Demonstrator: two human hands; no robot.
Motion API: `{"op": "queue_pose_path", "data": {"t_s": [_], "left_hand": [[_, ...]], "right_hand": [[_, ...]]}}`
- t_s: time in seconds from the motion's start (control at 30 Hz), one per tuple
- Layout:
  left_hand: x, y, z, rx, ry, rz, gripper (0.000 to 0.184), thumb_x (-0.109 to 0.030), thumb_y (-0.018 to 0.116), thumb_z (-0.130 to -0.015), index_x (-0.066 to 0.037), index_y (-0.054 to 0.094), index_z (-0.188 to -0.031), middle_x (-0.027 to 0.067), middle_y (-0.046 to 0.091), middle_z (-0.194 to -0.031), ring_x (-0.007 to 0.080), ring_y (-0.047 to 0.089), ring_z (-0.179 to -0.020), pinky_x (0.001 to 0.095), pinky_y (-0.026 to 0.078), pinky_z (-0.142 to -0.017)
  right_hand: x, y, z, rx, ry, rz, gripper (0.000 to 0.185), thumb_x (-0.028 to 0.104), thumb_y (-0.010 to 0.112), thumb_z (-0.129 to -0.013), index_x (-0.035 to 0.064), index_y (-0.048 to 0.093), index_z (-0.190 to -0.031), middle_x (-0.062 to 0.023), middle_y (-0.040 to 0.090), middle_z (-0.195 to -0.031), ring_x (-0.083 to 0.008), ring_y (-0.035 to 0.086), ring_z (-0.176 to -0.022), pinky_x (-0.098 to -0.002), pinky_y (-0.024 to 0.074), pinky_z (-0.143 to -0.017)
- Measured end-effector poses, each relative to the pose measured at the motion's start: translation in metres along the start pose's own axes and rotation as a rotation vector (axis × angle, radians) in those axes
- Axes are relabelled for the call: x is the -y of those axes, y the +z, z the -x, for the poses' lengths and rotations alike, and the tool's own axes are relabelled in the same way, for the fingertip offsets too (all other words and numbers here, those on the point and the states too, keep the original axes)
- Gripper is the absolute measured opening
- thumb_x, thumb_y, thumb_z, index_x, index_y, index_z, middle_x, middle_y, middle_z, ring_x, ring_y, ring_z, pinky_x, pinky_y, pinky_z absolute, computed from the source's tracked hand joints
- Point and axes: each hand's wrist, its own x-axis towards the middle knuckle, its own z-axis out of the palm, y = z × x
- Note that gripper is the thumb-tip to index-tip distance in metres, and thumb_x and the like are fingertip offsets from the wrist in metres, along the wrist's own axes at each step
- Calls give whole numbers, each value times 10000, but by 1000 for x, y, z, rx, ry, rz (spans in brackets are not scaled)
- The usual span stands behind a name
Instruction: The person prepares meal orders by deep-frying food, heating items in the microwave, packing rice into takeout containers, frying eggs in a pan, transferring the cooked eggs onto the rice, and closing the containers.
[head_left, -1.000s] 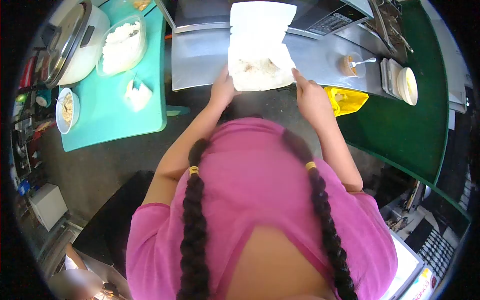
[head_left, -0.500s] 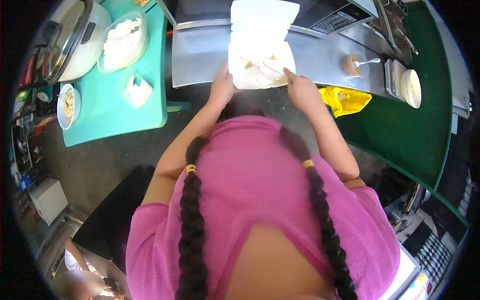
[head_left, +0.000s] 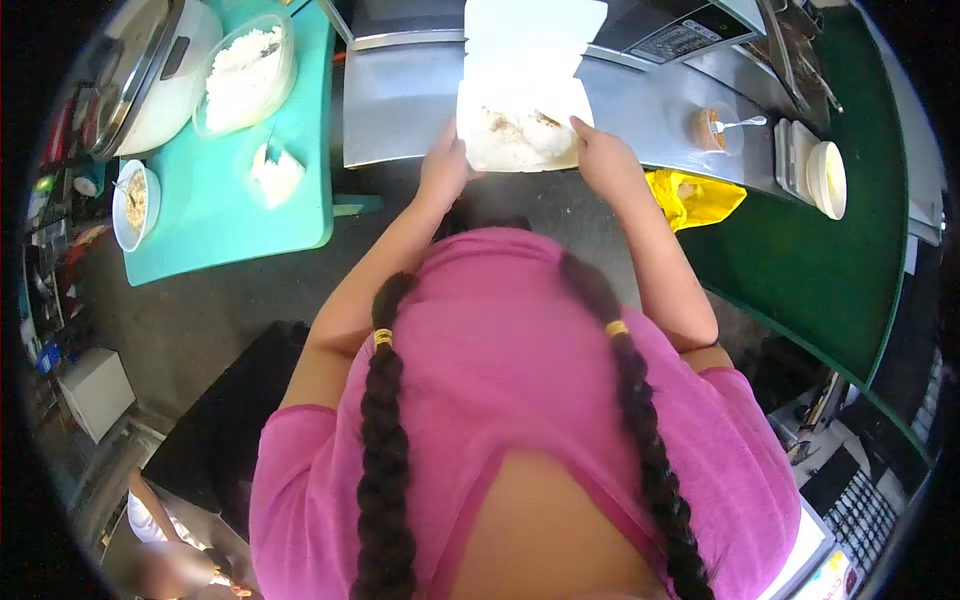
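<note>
An open white takeout box (head_left: 530, 40) is held level at the steel counter's front edge, its lid folded back. In its base lies white food with brown patches; the kind is too overexposed to make out. My left hand (head_left: 445, 168) grips the box's left side, fingers partly hidden underneath. On the right side, my right hand (head_left: 605, 160) pinches the box with the thumb on the rim. Beyond my right hand, a small tub of orange-brown sauce (head_left: 708, 130) with a white plastic spoon (head_left: 740, 123) stands on the counter.
At left, a turquoise table (head_left: 220, 220) bears a container of rice (head_left: 245, 80), a bowl (head_left: 140, 205), a plastic bag (head_left: 277, 178) and a large cooker (head_left: 160, 90). A microwave (head_left: 680, 35), stacked tubs (head_left: 825, 180) and a yellow bag (head_left: 700, 200) are at right. Another person (head_left: 160, 520) is lower left.
The food in the box has shifted and now looks more spread and mounded. The box has risen slightly in view, both hands still gripping it.
</note>
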Motion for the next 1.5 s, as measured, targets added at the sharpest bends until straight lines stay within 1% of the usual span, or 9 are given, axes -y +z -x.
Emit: {"op": "queue_pose_path", "data": {"t_s": [0.4, 0.53, 0.6, 0.93, 1.0, 1.13, 1.23, 1.33, 1.5], "left_hand": [[-7, 6, 2, -25, -16, -28, 484, -127, 267, -1042, -172, 304, -1522, 130, 414, -1453, 294, 505, -1262, 479, 557, -916], [7, 6, 1, -52, 1, 5, 485, -122, 271, -1037, -166, 317, -1518, 129, 419, -1449, 293, 511, -1255, 473, 563, -906], [12, 6, -2, -108, 97, -8, 459, -143, 346, -1000, -101, 410, -1453, 166, 545, -1297, 279, 629, -1082, 387, 603, -791], [11, 6, -4, -107, 74, -10, 471, -129, 376, -983, -87, 399, -1451, 165, 496, -1337, 294, 581, -1154, 405, 601, -799], [-2, 6, 2, -23, 24, -7, 472, -125, 255, -1046, -137, 321, -1514, 132, 427, -1444, 294, 522, -1245, 458, 564, -918], [-4, 8, 4, -71, -4, 2, 467, -130, 257, -1047, -128, 329, -1508, 137, 442, -1428, 290, 534, -1230, 449, 572, -908], [0, 4, -3, -30, 52, -162, 466, -132, 269, -1045, -118, 335, -1506, 138, 442, -1431, 286, 530, -1234, 441, 574, -906], [-14, 9, 6, -39, -35, 28, 474, -133, 278, -1044, -114, 319, -1517, 134, 436, -1441, 282, 529, -1235, 434, 576, -900], [3, 9, 3, -127, 81, 44, 375, -141, 371, -993, -20, 516, -1317, 147, 562, -1241, 297, 604, -1103, 422, 596, -833]], "right_hand": [[10, -15, 23, -26, -27, 27, 397, 158, 432, -964, 78, 570, -1327, -293, 655, -858, -422, 653, -811, -527, 506, -750], [16, -1, 43, 107, -3, 120, 489, 94, 473, -882, 44, 509, -1367, -252, 676, -869, -398, 669, -833, -508, 524, -746], [8, 9, 34, 86, -11, 104, 484, 109, 478, -884, 49, 513, -1364, -246, 678, -861, -396, 671, -824, -506, 526, -738], [11, -3, 49, 115, 31, 30, 426, 128, 466, -905, 91, 567, -1318, -217, 687, -887, -405, 660, -867, -513, 512, -783], [11, -13, 43, 110, -38, 21, 425, 117, 458, -905, 90, 574, -1314, -239, 682, -927, -402, 659, -890, -517, 510, -788], [30, -40, 58, 193, 15, 14, 441, 112, 458, -903, 96, 565, -1330, -250, 678, -961, -400, 659, -895, -522, 508, -789], [16, -20, 45, 212, 43, 21, 374, 197, 460, -965, 135, 612, -1302, -251, 666, -1029, -417, 640, -956, -493, 497, -865], [13, -44, 38, 169, -37, -44, 378, 202, 474, -957, 143, 614, -1304, -242, 661, -1082, -405, 632, -1015, -472, 487, -910], [9, -51, 37, 254, -36, -2, 376, 207, 470, -949, 137, 632, -1281, -228, 657, -1118, -401, 627, -1039, -463, 482, -927]]}}
